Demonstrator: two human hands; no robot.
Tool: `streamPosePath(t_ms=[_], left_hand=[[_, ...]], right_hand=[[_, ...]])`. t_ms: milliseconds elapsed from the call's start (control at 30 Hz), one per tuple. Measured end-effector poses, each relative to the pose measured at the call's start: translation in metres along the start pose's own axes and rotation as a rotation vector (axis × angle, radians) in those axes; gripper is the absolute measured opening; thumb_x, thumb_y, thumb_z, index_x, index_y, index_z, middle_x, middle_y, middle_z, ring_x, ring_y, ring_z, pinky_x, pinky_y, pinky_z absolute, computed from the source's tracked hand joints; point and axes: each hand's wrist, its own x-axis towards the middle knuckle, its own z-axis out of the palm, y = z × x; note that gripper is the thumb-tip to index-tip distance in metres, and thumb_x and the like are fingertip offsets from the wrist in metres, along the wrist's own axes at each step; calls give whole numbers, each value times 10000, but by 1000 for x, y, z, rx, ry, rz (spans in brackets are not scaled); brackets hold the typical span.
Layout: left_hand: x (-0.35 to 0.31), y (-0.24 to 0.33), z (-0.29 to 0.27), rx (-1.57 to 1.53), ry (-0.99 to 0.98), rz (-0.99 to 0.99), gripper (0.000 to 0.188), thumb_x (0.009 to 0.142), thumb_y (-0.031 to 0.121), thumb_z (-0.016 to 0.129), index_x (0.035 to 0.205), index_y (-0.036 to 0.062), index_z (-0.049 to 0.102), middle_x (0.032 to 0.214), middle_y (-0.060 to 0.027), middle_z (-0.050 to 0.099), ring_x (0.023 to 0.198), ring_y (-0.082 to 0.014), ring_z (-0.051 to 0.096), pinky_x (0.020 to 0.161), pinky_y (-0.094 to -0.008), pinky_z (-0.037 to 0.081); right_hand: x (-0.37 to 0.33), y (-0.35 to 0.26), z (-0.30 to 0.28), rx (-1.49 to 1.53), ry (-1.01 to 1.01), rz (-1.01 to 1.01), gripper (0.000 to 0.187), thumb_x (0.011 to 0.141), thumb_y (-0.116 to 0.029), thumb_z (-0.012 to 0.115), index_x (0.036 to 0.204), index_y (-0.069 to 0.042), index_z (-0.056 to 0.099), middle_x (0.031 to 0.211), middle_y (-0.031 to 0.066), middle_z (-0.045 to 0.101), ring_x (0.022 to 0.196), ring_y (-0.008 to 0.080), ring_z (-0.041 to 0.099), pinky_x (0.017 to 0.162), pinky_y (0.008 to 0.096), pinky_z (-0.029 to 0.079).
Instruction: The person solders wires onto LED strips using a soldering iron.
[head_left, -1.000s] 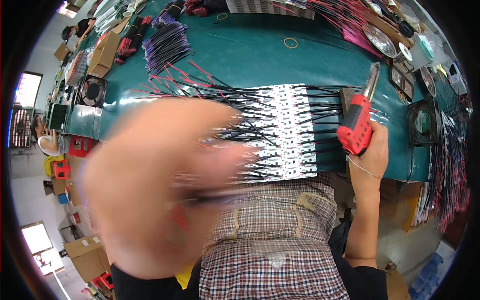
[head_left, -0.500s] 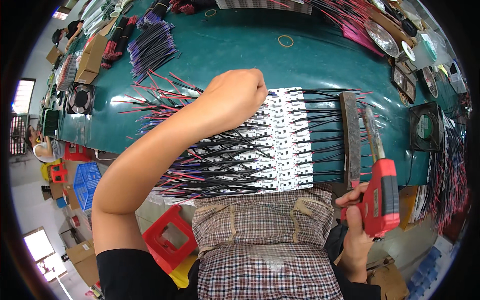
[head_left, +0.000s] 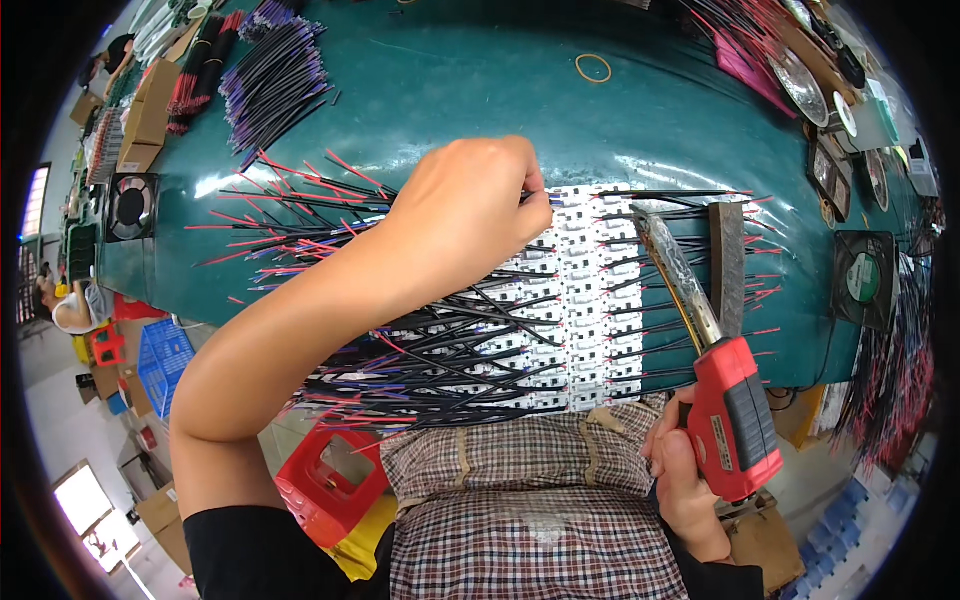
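A sheet of white circuit boards [head_left: 590, 300] lies in front of me, with black, red and purple wires fanning out on both sides. My left hand [head_left: 475, 195] is closed over the far left part of the sheet, thumb and fingers pinched at a thin dark wire [head_left: 553, 199] beside the boards. The fingers partly hide it. In my right hand [head_left: 685, 480] is a red and black soldering gun [head_left: 735, 420], gripped by its handle. Its metal barrel slants up and left, the tip at the sheet's far right edge. Whether the tip touches a board I cannot tell.
A dark metal bar [head_left: 727, 270] lies across the right-hand wires. Wire bundles [head_left: 275, 85] and a small fan [head_left: 130, 207] are at the left; another fan [head_left: 863, 280] stands at the right. A rubber band [head_left: 593, 68] rests on the green table [head_left: 470, 80].
The soldering gun has swung left, its tip going from beyond the metal bar to the boards' right edge. My left hand stays pinched near the far boards. The whole view has shifted slightly.
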Motion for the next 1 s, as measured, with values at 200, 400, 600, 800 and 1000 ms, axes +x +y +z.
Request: streamPosePath(t_ms=[200, 400, 600, 800, 1000], left_hand=[[1, -5, 4, 16, 23, 25, 173, 836, 149, 662, 872, -21, 656, 815, -189, 696, 830, -346, 694, 752, -412, 530], [2, -7, 8, 67, 55, 26, 166, 820, 154, 687, 852, -4, 648, 779, -165, 685, 752, -334, 673, 689, -420, 514], [1, -5, 10, 102, 124, 45, 204, 821, 190, 709, 811, 5, 622, 748, -151, 670, 696, -353, 652, 651, -430, 503], [1, -6, 15, 105, 144, 38, 199, 814, 188, 712, 817, 3, 638, 749, -156, 675, 698, -330, 672, 646, -424, 519], [1, -5, 15, 112, 143, 39, 196, 807, 179, 713, 804, -3, 642, 734, -161, 673, 698, -323, 678, 649, -422, 523]], right_hand=[[13, -5, 10, -78, -6, -22, 372, 951, -72, 559, 1294, 9, 437, 810, 57, 494, 567, 71, 417, 563, 264, 425], [25, -7, 15, -33, -25, 10, 375, 958, -50, 545, 1306, 46, 443, 768, 53, 498, 506, 60, 379, 530, 254, 402], [27, -2, 20, -83, 2, 26, 320, 966, -53, 546, 1261, 44, 472, 736, 51, 511, 506, 56, 404, 522, 253, 404], [36, -4, 25, -53, -6, 47, 182, 967, -60, 568, 1118, 33, 528, 712, 28, 505, 486, 58, 406, 501, 255, 401], [41, -6, 29, -67, -12, 57, 83, 972, -68, 572, 964, 3, 531, 696, 13, 482, 468, 56, 400, 476, 245, 392]])
